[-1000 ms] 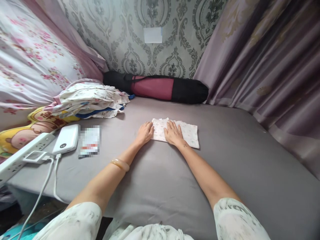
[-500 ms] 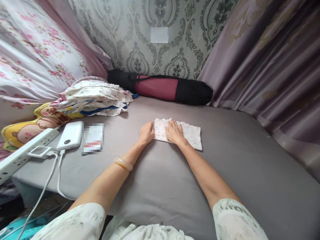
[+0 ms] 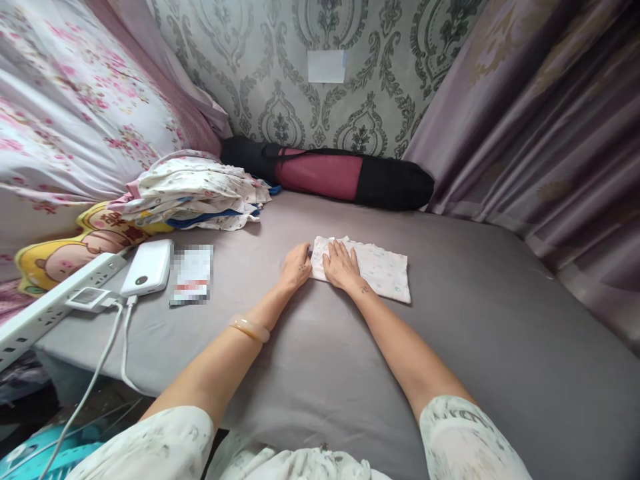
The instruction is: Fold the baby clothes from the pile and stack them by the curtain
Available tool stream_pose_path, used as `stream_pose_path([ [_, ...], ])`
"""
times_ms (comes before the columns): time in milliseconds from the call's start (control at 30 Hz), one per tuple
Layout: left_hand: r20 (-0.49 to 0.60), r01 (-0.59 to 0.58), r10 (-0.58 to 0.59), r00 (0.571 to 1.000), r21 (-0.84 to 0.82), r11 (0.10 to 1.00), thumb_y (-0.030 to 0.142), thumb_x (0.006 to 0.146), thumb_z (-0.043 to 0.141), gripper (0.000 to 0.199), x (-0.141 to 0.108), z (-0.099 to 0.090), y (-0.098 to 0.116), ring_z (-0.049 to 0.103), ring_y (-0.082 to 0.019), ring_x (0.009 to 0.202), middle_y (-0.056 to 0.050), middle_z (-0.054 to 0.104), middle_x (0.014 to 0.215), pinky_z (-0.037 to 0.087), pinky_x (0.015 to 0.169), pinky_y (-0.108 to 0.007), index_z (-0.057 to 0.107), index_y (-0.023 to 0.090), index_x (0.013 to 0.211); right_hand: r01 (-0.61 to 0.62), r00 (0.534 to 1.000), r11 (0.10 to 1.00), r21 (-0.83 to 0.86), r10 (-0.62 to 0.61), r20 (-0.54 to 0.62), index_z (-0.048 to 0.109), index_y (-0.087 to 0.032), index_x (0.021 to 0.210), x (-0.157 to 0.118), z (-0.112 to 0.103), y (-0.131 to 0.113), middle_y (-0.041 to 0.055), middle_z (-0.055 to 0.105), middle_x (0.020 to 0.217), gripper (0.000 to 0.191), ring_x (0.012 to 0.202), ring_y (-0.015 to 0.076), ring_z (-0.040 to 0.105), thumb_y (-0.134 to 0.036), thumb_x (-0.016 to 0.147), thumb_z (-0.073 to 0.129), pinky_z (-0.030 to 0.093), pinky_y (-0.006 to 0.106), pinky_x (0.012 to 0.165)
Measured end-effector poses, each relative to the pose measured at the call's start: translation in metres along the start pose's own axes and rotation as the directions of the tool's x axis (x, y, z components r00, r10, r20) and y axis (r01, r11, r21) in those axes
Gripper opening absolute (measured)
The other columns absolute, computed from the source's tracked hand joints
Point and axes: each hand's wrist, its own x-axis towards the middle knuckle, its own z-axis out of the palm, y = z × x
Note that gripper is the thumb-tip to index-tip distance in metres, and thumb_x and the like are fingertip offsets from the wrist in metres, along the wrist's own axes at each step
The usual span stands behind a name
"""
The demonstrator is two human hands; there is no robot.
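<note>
A folded white cloth [image 3: 385, 268] with small pastel prints lies flat on the grey-covered surface, longer from side to side. My right hand [image 3: 343, 263] rests palm down on its left part, fingers stretched out and slightly spread. At the cloth's left edge is my left hand [image 3: 299, 265], its fingers curled and closed on that edge. The fingertips are partly hidden, and a pale bangle [image 3: 250, 329] circles the left forearm.
A heap of printed clothes [image 3: 200, 190] lies at the back left, beside a yellow cushion [image 3: 70, 257]. Nearer are a white power bank [image 3: 147, 267], a power strip [image 3: 55, 307] with cables and a blurred packet [image 3: 193, 273]. A black and red long bag [image 3: 320, 175] lies along the wall.
My right hand has slid left over the cloth, closer to my left hand. The left hand keeps its place at the edge. The whole view has shifted slightly.
</note>
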Motion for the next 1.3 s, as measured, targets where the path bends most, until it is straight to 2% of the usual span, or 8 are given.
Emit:
stream_pose_path([
  [133,-0.016,0.015,-0.016,1.000,-0.045,0.999,0.016,0.094,0.033,0.035,0.000,-0.002,0.004,0.057,-0.018,0.117,-0.009,0.064,0.122,0.043,0.104,-0.032,0.055,0.018,0.121,-0.011,1.000,1.000,0.006,0.011,0.009,0.032,-0.010,0.149,0.007,-0.006,-0.009,0.0133,0.025,0.158,0.056,0.146,0.0250,0.017,-0.034,0.099,0.020,0.009,0.051,0.117],
  [300,-0.078,0.013,-0.020,0.997,-0.089,0.996,0.028,0.099,0.026,0.040,-0.002,-0.009,0.012,0.055,-0.019,0.120,-0.012,0.062,0.126,0.041,0.106,-0.033,0.053,0.014,0.124,0.106,0.994,0.994,-0.006,-0.106,0.001,0.029,-0.010,0.150,0.014,-0.002,-0.027,0.0103,0.021,0.160,0.056,0.148,0.0223,0.012,-0.032,0.100,0.018,0.007,0.048,0.118],
  [500,-0.025,-0.048,0.047,0.999,-0.017,0.999,0.033,0.101,0.021,0.048,-0.007,-0.012,0.018,0.036,-0.019,0.140,-0.010,0.049,0.144,0.025,0.117,-0.038,0.047,0.013,0.136,0.143,0.988,0.990,-0.019,-0.142,0.067,0.024,-0.012,0.153,0.016,0.005,-0.030,0.0114,0.016,0.161,0.061,0.148,0.0247,0.010,-0.033,0.096,0.033,0.006,0.049,0.118],
  [700,0.066,-0.063,0.060,0.996,0.033,0.998,0.038,0.101,0.012,0.054,-0.010,-0.013,0.021,0.025,-0.018,0.145,-0.004,0.039,0.153,0.019,0.119,-0.043,0.036,0.022,0.147,0.051,0.993,0.962,0.267,-0.022,-0.113,0.023,-0.008,0.152,0.018,-0.008,-0.007,0.0119,0.023,0.159,0.058,0.146,0.0150,0.019,-0.025,0.097,0.020,0.018,0.034,0.118],
  [767,0.096,-0.097,0.090,0.991,0.069,0.993,0.040,0.101,0.013,0.054,-0.012,-0.013,0.022,0.023,-0.018,0.146,-0.003,0.036,0.154,0.016,0.120,-0.045,0.034,0.023,0.149,0.009,0.987,0.969,0.247,0.031,-0.158,0.025,-0.010,0.152,0.008,-0.014,0.009,0.0116,0.023,0.159,0.057,0.147,0.0175,0.017,-0.026,0.097,0.023,0.015,0.038,0.119],
  [933,0.198,-0.284,0.247,0.948,0.186,0.941,0.044,0.101,0.019,0.054,-0.016,-0.012,0.025,0.015,-0.022,0.148,-0.003,0.031,0.157,0.007,0.120,-0.051,0.036,0.024,0.148,-0.019,0.999,0.999,0.030,0.021,-0.047,0.030,-0.018,0.152,-0.025,-0.018,0.043,0.0101,0.019,0.160,0.057,0.148,0.0290,0.011,-0.040,0.099,0.027,0.006,0.054,0.117],
  [1067,0.289,-0.336,0.270,0.918,0.208,0.919,0.046,0.100,0.021,0.054,-0.017,-0.014,0.027,0.019,-0.024,0.147,-0.006,0.035,0.155,0.007,0.118,-0.056,0.039,0.023,0.147,-0.030,0.999,0.998,-0.046,0.031,0.008,0.029,-0.021,0.152,-0.032,-0.012,0.050,0.0082,0.018,0.161,0.058,0.147,0.0282,0.011,-0.046,0.100,0.022,0.008,0.053,0.116],
  [1300,0.306,-0.342,0.265,0.914,0.235,0.910,0.047,0.100,0.024,0.055,-0.015,-0.014,0.027,0.023,-0.026,0.146,-0.008,0.034,0.155,0.009,0.117,-0.057,0.038,0.022,0.147,-0.024,1.000,0.999,-0.036,0.024,0.009,0.029,-0.022,0.152,-0.031,-0.015,0.048,0.0082,0.019,0.161,0.058,0.148,0.0260,0.011,-0.046,0.100,0.021,0.007,0.050,0.117],
])
